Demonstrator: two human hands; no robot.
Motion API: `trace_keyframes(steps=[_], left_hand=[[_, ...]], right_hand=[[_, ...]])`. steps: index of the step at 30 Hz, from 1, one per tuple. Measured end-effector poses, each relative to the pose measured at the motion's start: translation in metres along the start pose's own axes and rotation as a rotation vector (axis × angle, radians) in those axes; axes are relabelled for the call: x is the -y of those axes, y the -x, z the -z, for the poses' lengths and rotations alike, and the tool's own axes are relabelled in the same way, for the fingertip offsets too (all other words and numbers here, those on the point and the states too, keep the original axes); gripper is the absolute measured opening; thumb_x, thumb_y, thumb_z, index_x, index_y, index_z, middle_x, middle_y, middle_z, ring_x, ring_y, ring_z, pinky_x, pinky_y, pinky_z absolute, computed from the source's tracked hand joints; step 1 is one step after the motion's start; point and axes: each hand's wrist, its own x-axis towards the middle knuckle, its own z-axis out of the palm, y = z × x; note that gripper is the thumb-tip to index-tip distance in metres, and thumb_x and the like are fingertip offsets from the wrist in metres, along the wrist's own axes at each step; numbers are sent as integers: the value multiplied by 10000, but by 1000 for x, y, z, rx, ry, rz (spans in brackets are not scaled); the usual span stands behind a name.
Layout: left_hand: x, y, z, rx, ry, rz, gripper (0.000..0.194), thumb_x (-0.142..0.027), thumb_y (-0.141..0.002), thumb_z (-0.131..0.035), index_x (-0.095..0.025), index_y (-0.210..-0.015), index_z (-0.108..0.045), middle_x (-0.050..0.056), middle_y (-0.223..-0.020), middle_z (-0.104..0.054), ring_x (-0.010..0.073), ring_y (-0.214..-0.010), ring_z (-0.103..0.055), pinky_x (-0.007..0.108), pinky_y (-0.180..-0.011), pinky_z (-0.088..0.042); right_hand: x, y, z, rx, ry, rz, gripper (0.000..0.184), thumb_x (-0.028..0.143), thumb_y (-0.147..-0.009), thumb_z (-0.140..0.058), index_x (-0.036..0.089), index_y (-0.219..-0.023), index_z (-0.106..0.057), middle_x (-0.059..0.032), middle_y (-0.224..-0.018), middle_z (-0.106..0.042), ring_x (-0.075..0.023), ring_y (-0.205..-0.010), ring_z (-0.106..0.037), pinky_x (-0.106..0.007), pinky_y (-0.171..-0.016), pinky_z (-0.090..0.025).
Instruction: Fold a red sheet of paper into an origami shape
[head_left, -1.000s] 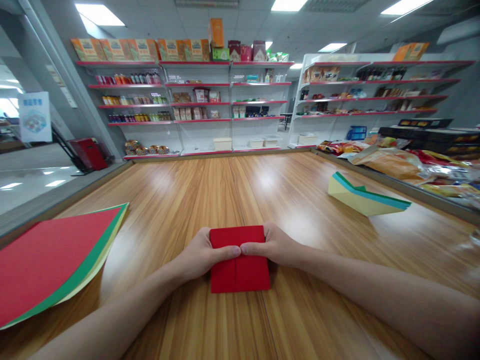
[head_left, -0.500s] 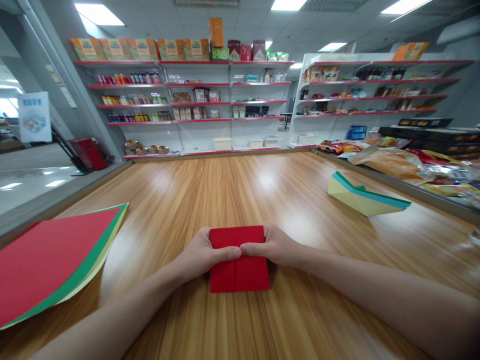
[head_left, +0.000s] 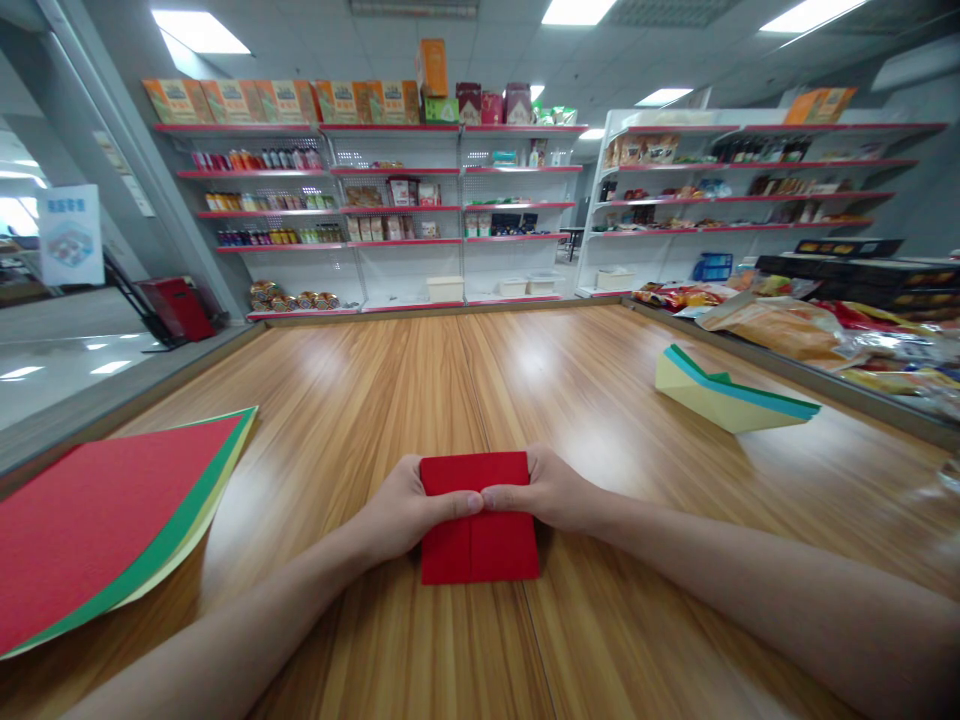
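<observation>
A folded sheet of red paper point(head_left: 480, 555), nearly square with a seam down its lower half, is held just in front of me near the table's middle. My left hand point(head_left: 405, 508) grips its left edge, thumb lying on top and fingers hidden beneath. On the opposite edge, my right hand point(head_left: 559, 490) does the same. Both thumb tips meet at the centre of the paper. To the left lies a stack of coloured sheets point(head_left: 112, 520), red over green and pale yellow. A folded paper boat point(head_left: 724, 395) in yellow, blue and green stands at the right.
The wood-grain table point(head_left: 390, 380) has a raised rim. Packaged snacks point(head_left: 780, 325) and dark boxes point(head_left: 862, 275) lie beyond its right edge. Stocked shelves point(head_left: 397, 240) line the back. A red box on a hand truck point(head_left: 180, 308) stands on the floor at left.
</observation>
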Motion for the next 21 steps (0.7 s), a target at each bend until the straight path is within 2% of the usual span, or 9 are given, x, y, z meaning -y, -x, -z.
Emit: trace_keyframes(steps=[5,10,21], left_hand=[[2,-1,1,8,-2,-4,313,-368,-707,-739,-102,-861,-678,78,-805,-701,207,-736,-645,297,-668,-500],[2,-1,1,-11,-18,0,288,-356,-714,-740,-104,-841,-683,70,-792,-699,178,-693,-633,259,-620,-486],[2,-1,3,-8,-65,-6,307,-362,-725,-735,-95,-862,-668,72,-796,-689,191,-740,-635,272,-655,-497]], right_hand=[[0,0,1,17,4,-9,332,389,-643,-766,106,-775,-655,-32,-728,-661,-130,-643,-594,-232,-585,-472],[-2,0,1,26,19,-7,316,373,-658,-759,105,-787,-655,-38,-741,-663,-136,-655,-598,-235,-593,-475],[-3,0,2,29,29,8,283,350,-679,-748,108,-787,-650,-36,-751,-662,-133,-663,-592,-232,-596,-471]])
